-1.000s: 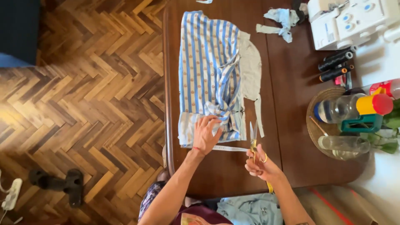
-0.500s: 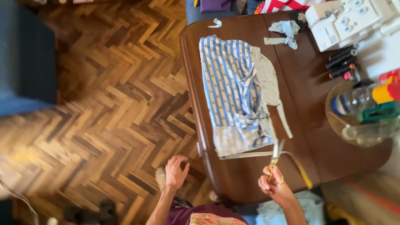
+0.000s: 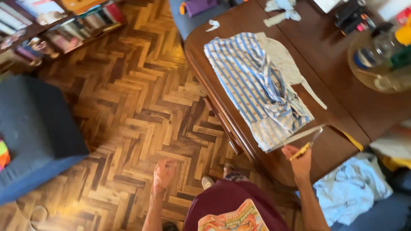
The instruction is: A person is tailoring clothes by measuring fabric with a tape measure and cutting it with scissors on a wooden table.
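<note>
A blue-and-white striped cloth (image 3: 257,85) lies on the dark wooden table (image 3: 338,141), with a pale beige piece (image 3: 284,64) beside it. My right hand (image 3: 299,158) grips yellow-handled scissors (image 3: 306,145) at the cloth's near corner, where a thin cut strip (image 3: 295,137) lies. My left hand (image 3: 164,173) hangs off the table over the parquet floor (image 3: 137,111), fingers loosely curled and holding nothing.
A round tray (image 3: 381,64) with bottles stands at the table's right. Dark spools (image 3: 353,15) and fabric scraps (image 3: 280,8) lie at the far end. A blue seat (image 3: 34,132) stands at left, a bookshelf (image 3: 55,25) behind it, and light blue cloth (image 3: 349,188) lies near my right.
My left hand left the striped cloth and dropped down off the table to the left. The view swung left over the floor. My right hand still holds the scissors.
</note>
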